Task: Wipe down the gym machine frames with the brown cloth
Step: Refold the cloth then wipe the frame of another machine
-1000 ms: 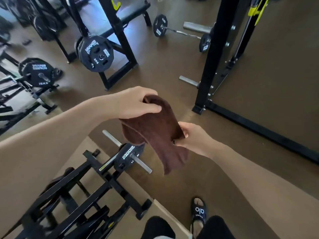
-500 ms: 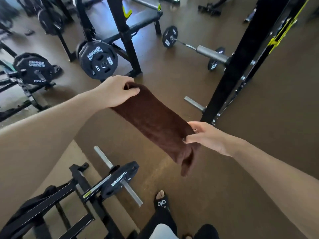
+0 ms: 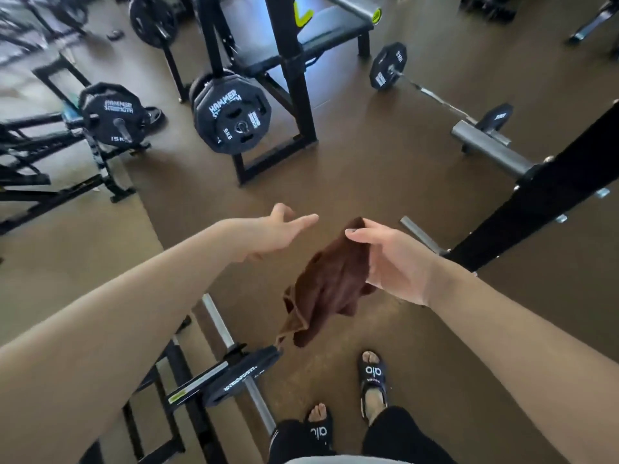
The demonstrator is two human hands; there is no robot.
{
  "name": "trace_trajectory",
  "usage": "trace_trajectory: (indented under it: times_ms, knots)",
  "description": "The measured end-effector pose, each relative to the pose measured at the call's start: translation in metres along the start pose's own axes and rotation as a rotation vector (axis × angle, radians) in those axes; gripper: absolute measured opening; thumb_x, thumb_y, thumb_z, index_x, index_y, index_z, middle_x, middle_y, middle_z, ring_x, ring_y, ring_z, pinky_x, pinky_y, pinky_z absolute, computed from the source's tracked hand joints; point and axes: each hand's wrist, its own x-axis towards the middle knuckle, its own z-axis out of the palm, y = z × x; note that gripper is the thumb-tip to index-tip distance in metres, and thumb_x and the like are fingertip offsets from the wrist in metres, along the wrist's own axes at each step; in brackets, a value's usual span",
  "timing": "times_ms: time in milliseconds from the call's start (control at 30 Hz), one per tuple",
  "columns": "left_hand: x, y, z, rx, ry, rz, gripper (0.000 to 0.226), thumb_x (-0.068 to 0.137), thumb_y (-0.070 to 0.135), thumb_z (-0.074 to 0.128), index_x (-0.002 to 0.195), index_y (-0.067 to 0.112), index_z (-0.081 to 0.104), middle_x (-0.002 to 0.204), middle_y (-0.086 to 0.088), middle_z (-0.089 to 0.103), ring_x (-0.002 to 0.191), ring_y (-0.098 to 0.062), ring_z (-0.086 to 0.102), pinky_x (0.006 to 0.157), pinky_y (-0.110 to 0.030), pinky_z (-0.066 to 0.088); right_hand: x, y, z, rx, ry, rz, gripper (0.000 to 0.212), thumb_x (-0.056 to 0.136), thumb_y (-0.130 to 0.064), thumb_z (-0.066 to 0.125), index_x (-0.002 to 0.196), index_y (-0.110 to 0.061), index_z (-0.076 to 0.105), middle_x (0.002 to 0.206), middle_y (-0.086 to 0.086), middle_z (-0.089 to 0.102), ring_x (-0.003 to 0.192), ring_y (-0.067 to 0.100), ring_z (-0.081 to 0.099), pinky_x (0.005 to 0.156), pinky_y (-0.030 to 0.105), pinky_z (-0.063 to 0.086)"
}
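Above "alo" slides (image 3: 372,380), right hand (image 3: 393,262) pinches brown cloth (image 3: 330,286); left hand (image 3: 271,232) spread.

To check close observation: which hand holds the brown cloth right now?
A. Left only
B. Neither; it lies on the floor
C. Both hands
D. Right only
D: the right hand pinches the cloth, which hangs bunched below it, while the left hand is open with straight fingers, apart from the cloth.

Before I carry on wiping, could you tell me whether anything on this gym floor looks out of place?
A loaded barbell lies loose on the floor beside the black rack upright, in the walkway. Nothing else stands out.
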Motion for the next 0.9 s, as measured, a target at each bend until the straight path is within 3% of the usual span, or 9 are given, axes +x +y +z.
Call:
trace_trajectory:
  times_ms: [67, 133, 233, 433, 500, 600, 767, 833, 900]
  knots:
    - [0.01, -0.012, 0.02, -0.299, -0.24, -0.076, 0.075, 0.09, 0.08, 0.043, 0.154, 0.046, 0.022, 0.155, -0.012, 0.042, 0.124, -0.035, 0.059, 0.105, -0.047, 0.051, 0.023, -0.011, -0.012, 0.021, -0.031, 0.056, 0.011, 0.104, -0.022, 0.055, 0.094, -0.016, 0.057, 0.101, 0.014, 0.065, 0.096, 0.026, 0.065, 0.088, 0.039, 0.048]
    - [0.019, -0.022, 0.03, -0.465, -0.327, -0.091, 0.082, 0.088, 0.083, 0.039, 0.157, 0.041, 0.025, 0.156, -0.012, 0.041, 0.125, -0.031, 0.06, 0.109, -0.046, 0.048, 0.043, -0.023, -0.022, 0.009, -0.066, 0.099, 0.014, 0.104, -0.023, 0.054, 0.092, -0.015, 0.056, 0.102, 0.014, 0.062, 0.098, 0.027, 0.062, 0.089, 0.042, 0.047]
    - [0.035, -0.026, 0.03, -0.526, -0.195, -0.166, 0.102, 0.077, 0.092, 0.037, 0.156, 0.028, 0.026, 0.142, -0.008, 0.055, 0.119, -0.023, 0.062, 0.111, -0.046, 0.045, 0.073, -0.048, -0.028, -0.067, -0.122, 0.126, 0.011, 0.105, -0.022, 0.053, 0.099, -0.013, 0.052, 0.101, 0.012, 0.06, 0.096, 0.027, 0.06, 0.087, 0.042, 0.047]
    - [0.073, -0.018, -0.013, -0.796, -0.063, 0.037, 0.053, 0.102, 0.066, 0.034, 0.118, 0.03, 0.069, 0.114, 0.005, 0.077, 0.106, -0.012, 0.072, 0.111, -0.04, 0.043, 0.144, -0.097, -0.019, -0.254, -0.136, 0.173, 0.01, 0.104, -0.025, 0.054, 0.103, -0.016, 0.05, 0.099, 0.008, 0.059, 0.095, 0.025, 0.058, 0.075, 0.034, 0.048]
    - [0.086, -0.019, -0.033, -0.836, -0.073, 0.068, 0.053, 0.101, 0.066, 0.039, 0.11, 0.029, 0.075, 0.116, 0.003, 0.076, 0.109, -0.012, 0.071, 0.109, -0.04, 0.044, 0.17, -0.113, -0.011, -0.287, -0.138, 0.189, 0.02, 0.104, -0.026, 0.055, 0.11, -0.008, 0.054, 0.111, 0.017, 0.066, 0.107, 0.032, 0.065, 0.087, 0.042, 0.056]
    - [0.108, -0.027, -0.066, -0.956, -0.051, 0.129, 0.044, 0.1, 0.06, 0.047, 0.107, 0.03, 0.077, 0.121, 0.0, 0.074, 0.116, -0.016, 0.068, 0.109, -0.039, 0.043, 0.215, -0.138, 0.006, -0.318, -0.149, 0.179, 0.032, 0.105, -0.025, 0.054, 0.133, -0.009, 0.055, 0.133, 0.018, 0.064, 0.123, 0.033, 0.063, 0.105, 0.048, 0.051]
    - [0.152, -0.053, -0.143, -1.208, 0.067, 0.081, 0.026, 0.103, 0.03, 0.055, 0.098, 0.021, 0.079, 0.111, -0.008, 0.075, 0.113, -0.025, 0.069, 0.105, -0.037, 0.049, 0.307, -0.18, 0.046, -0.417, -0.098, 0.112, 0.006, 0.104, -0.016, 0.053, 0.105, -0.011, 0.057, 0.113, 0.02, 0.066, 0.111, 0.032, 0.061, 0.094, 0.042, 0.048]
    - [0.167, -0.064, -0.18, -1.316, 0.155, 0.051, 0.025, 0.1, 0.022, 0.059, 0.088, 0.019, 0.08, 0.098, -0.006, 0.074, 0.097, -0.022, 0.071, 0.096, -0.033, 0.052, 0.344, -0.199, 0.067, -0.409, -0.061, 0.093, 0.008, 0.103, -0.011, 0.053, 0.096, -0.014, 0.056, 0.103, 0.014, 0.064, 0.104, 0.028, 0.06, 0.084, 0.037, 0.047]
    - [0.185, -0.08, -0.23, -1.373, 0.311, 0.045, 0.01, 0.096, 0.017, 0.065, 0.098, 0.015, 0.074, 0.087, -0.004, 0.071, 0.079, -0.017, 0.068, 0.08, -0.032, 0.05, 0.389, -0.218, 0.091, -0.429, -0.058, 0.084, 0.006, 0.102, -0.01, 0.053, 0.098, -0.013, 0.056, 0.099, 0.012, 0.065, 0.101, 0.028, 0.061, 0.084, 0.038, 0.048]
